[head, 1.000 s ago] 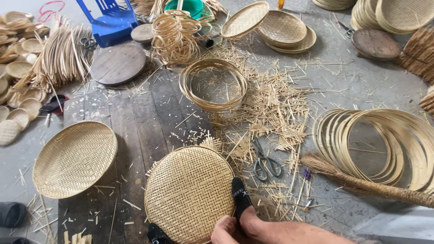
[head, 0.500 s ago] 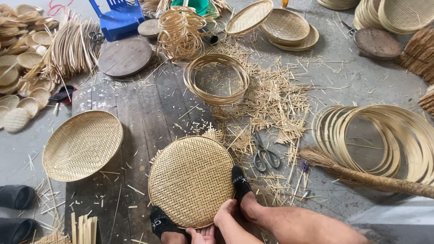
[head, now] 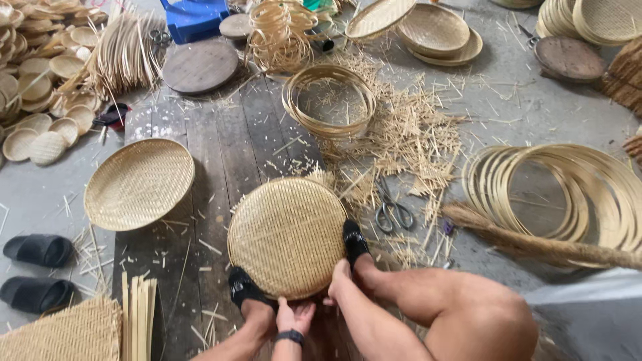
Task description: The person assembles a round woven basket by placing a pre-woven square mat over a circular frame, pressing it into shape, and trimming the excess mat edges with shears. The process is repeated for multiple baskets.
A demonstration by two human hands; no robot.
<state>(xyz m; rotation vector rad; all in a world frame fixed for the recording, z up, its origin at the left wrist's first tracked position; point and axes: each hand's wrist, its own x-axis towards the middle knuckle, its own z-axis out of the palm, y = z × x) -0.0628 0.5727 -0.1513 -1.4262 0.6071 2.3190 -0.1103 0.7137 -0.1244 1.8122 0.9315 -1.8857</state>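
Note:
A round woven bamboo tray (head: 287,234) lies face down on the dark wooden planks in front of me. My two feet in black slippers press against its near-left and right edges. My left hand (head: 295,314), with a black wristband, grips the tray's near rim from below. My right hand (head: 338,279) holds the rim just to the right, beside my right foot.
Scissors (head: 393,212) lie among straw cuttings (head: 408,134) right of the tray. Bamboo hoops (head: 568,194) and a broom (head: 535,246) are further right. Another hoop bundle (head: 329,100) sits ahead, a shallow woven basket (head: 139,184) to the left, with black sandals (head: 40,251) and bamboo strips (head: 137,314) at near left.
Both hands have come up to the tray's near rim. My left foot has come into view against the tray's edge, and the view has shifted down.

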